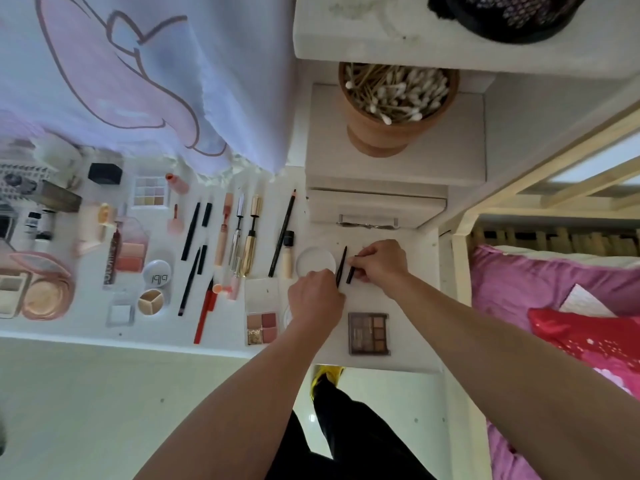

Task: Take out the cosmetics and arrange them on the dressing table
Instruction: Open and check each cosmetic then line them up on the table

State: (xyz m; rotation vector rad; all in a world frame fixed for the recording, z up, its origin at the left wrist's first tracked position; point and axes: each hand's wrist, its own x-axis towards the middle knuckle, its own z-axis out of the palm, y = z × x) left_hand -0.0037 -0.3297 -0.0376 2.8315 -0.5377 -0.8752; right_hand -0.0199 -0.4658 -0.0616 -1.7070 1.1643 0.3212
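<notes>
While your left grip (317,296) is pinching a slim black pencil (343,258) at centre frame, your right grip (381,261) is pinching a shorter black stick (350,275) just beside it, over the smooth white surface (410,323).

One wide-angle camera on our head, we look forward and steeply down, close over the dressing table (159,329), our left hand (315,296) and right hand (381,261) near mid-frame, the bed (519,282) at our right edge, the floor (104,410) lowest.
</notes>
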